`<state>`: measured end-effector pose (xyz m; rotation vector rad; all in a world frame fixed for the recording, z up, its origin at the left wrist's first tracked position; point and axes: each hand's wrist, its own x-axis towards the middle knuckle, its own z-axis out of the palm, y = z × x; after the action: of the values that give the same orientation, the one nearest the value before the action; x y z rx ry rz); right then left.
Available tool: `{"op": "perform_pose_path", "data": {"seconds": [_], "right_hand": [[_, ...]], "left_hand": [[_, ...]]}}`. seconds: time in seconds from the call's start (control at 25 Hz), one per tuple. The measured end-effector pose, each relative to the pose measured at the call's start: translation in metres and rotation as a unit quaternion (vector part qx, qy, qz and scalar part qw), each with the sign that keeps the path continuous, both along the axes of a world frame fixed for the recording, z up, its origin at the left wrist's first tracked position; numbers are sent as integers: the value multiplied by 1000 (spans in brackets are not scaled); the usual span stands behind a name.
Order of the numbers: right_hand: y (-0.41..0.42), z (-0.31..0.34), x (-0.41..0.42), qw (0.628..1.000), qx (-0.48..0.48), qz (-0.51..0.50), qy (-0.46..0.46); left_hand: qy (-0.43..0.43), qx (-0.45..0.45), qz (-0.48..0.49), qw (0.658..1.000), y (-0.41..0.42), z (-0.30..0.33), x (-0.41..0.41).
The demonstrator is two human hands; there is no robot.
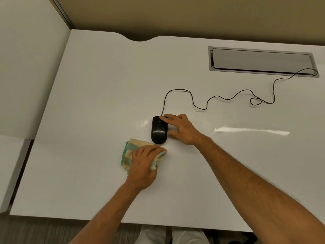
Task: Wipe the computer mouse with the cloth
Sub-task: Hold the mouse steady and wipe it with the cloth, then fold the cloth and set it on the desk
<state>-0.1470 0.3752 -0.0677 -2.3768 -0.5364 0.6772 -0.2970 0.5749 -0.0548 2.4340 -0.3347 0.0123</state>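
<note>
A black wired computer mouse (pixel 158 130) lies upright on the white desk (pixel 91 103), near the middle. My right hand (pixel 181 129) rests against its right side, a fingertip on its front end and fingers spread. Just below and left of the mouse lies a folded yellow cloth with green edging (pixel 131 148). My left hand (pixel 143 166) is pressed down on the cloth, gripping it against the desk. The cloth is apart from the mouse by a small gap.
The mouse's thin black cable (pixel 219 97) snakes back and right into a grey cable hatch (pixel 262 61) set in the desk. A white partition (pixel 26 67) borders the desk on the left. The desk's front edge runs near my body.
</note>
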Motion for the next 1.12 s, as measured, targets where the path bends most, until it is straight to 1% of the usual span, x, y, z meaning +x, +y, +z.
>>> {"op": "perform_pose_path", "data": {"seconds": [0.12, 0.2, 0.24, 0.28, 0.32, 0.36, 0.4, 0.44, 0.48, 0.52, 0.56, 0.6, 0.64, 0.76, 0.8, 0.84, 0.88, 0.92, 0.96, 1.0, 1.08, 1.12], "right_hand": [[-4, 28, -20, 994, 82, -67, 12], [-1, 58, -38, 976, 128, -176, 22], [1, 75, -48, 954, 160, -250, 51], [5, 93, -60, 920, 206, -316, 105], [8, 112, -70, 880, 256, -360, 176], [11, 130, -79, 834, 302, -382, 260], [12, 149, -89, 789, 349, -378, 335], [11, 164, -97, 751, 395, -360, 388], [11, 179, -104, 718, 437, -341, 421], [10, 193, -110, 697, 464, -336, 432], [8, 206, -115, 683, 478, -341, 434], [8, 217, -120, 683, 482, -349, 425], [8, 226, -123, 690, 480, -354, 409], [6, 238, -128, 723, 475, -370, 339], [3, 241, -129, 723, 483, -376, 319], [-1, 243, -129, 717, 499, -382, 304], [-5, 246, -130, 709, 514, -387, 289], [-10, 248, -130, 704, 526, -391, 274], [-13, 250, -130, 703, 532, -392, 263], [-17, 250, -130, 704, 534, -394, 252], [-25, 248, -130, 712, 533, -393, 235], [-29, 248, -128, 716, 530, -394, 226]], "left_hand": [[33, -141, 43, 989, 8, 34, 13], [46, -205, 45, 977, 11, 65, 20], [41, -213, 47, 975, 12, 80, 22], [31, -208, 46, 977, 11, 97, 23], [12, -190, 38, 981, 9, 115, 25], [-15, -159, 17, 987, 7, 131, 26], [-51, -120, -21, 991, 5, 148, 26], [-83, -82, -71, 991, 2, 162, 24], [-104, -51, -125, 985, -1, 172, 21], [-116, -28, -175, 977, -4, 182, 16], [-121, -14, -215, 969, -6, 189, 12], [-127, -5, -241, 962, -7, 196, 10], [-134, 0, -253, 958, -7, 203, 9], [-149, 1, -258, 955, 0, 215, 8], [-136, -19, -237, 962, 2, 216, 8], [-104, -65, -192, 974, 3, 218, 7], [-53, -133, -122, 982, 2, 219, 5], [13, -212, -39, 976, -2, 221, 4], [84, -285, 31, 954, -9, 223, 4], [147, -340, 64, 927, -16, 223, 7], [257, -408, 61, 874, -35, 220, 17], [284, -423, 53, 859, -46, 220, 23]]}}
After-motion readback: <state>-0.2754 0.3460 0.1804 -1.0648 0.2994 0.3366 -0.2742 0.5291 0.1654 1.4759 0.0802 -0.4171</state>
